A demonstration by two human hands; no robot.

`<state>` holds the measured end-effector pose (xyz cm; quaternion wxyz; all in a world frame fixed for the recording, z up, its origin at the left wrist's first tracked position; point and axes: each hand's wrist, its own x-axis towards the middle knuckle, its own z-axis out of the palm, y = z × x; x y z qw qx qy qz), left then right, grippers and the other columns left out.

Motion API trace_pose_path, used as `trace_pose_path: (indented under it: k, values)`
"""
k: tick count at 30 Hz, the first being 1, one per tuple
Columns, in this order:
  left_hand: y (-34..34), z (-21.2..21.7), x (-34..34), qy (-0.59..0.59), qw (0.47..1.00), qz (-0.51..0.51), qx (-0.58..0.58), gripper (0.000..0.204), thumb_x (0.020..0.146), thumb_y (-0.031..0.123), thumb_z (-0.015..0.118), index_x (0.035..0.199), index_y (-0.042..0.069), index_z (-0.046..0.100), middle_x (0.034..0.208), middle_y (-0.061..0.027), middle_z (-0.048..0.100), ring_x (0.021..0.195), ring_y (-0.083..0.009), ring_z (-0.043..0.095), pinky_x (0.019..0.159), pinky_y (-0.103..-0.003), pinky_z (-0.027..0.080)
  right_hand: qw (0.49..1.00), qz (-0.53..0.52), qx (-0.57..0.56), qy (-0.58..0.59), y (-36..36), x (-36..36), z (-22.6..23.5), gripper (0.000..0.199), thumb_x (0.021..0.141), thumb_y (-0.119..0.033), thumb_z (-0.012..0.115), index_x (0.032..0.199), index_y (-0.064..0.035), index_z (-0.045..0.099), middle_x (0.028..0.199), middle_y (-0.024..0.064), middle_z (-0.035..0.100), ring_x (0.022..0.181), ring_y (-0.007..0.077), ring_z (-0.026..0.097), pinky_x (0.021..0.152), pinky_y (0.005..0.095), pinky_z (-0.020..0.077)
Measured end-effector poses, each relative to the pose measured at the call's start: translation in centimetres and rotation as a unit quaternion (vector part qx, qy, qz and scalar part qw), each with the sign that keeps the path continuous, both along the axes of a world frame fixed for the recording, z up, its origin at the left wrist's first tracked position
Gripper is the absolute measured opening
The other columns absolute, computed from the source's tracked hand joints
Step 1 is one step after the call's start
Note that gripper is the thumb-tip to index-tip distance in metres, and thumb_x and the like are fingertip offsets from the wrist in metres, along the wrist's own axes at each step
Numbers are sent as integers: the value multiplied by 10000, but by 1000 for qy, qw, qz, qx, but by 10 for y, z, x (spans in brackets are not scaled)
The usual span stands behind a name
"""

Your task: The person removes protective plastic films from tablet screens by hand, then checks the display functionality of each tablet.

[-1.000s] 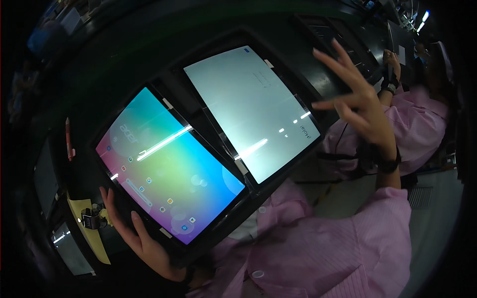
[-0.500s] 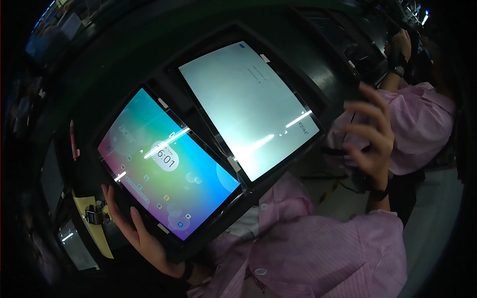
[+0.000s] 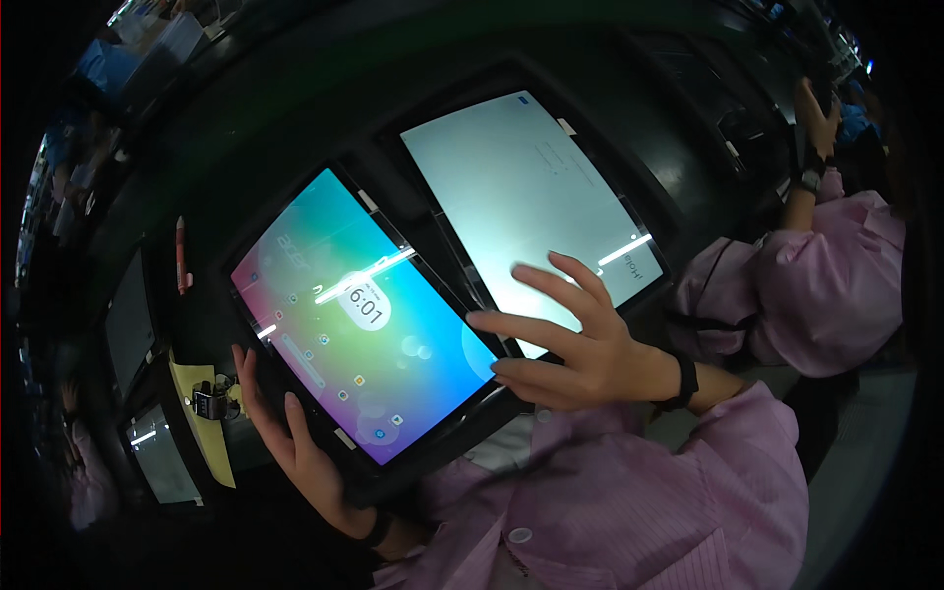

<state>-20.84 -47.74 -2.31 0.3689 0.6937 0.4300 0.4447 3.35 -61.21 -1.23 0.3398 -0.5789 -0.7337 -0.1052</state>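
Observation:
Two tablets lie side by side in dark trays. The left tablet (image 3: 364, 383) is lit with a colourful home screen, app icons and a clock. The right tablet (image 3: 492, 177) shows a nearly white screen with faint text. My left hand (image 3: 310, 467) rests at the lower left edge of the left tablet, fingers stretched along its frame. Over the near ends of both tablets is my right hand (image 3: 600, 354), its fingers spread. Its fingertips reach the left tablet's right corner; whether they touch it I cannot tell. Nothing is held in it.
A red pen (image 3: 181, 258) lies to the left. Below it are a yellow sheet (image 3: 208, 438) with a small dark square device (image 3: 207, 401) and a grey-screened tablet (image 3: 162, 457). At the right, a co-worker in a pink sleeve (image 3: 836, 275) works at another dark tray (image 3: 693, 93).
My right hand has swung left and down from beside the right tablet to over the near ends of both tablets. My left hand stays at the left tablet's edge. The view has shifted slightly.

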Motion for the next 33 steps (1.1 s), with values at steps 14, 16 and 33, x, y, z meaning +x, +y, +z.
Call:
trace_pose_path:
  k: [14,16,33]
  values:
    - [0,4,10,-13,1000,9,-12,488,839,24,426,1323,-14,379,1469,-135,268,1373,-256,194,1116,-401,92,960,-213,-182,-21,-2,41,15,548,817,-269,631,1323,-153,456,1504,135,159,1371,454,19,1057,616,67]
    - [2,2,6,-11,1000,9,-12,487,834,5,422,1320,5,395,1473,-145,251,1371,-264,198,1113,-391,106,969,-207,-107,77,3,50,19,634,701,-206,745,1274,-116,488,1420,156,351,1369,436,112,1075,558,133]
    - [32,-15,22,-187,979,-69,-42,460,862,-32,413,1318,3,371,1471,-162,233,1359,-253,239,1101,-356,180,957,129,-233,-117,61,16,71,398,810,-274,637,1141,-68,559,1218,117,548,1254,327,399,1060,489,274]
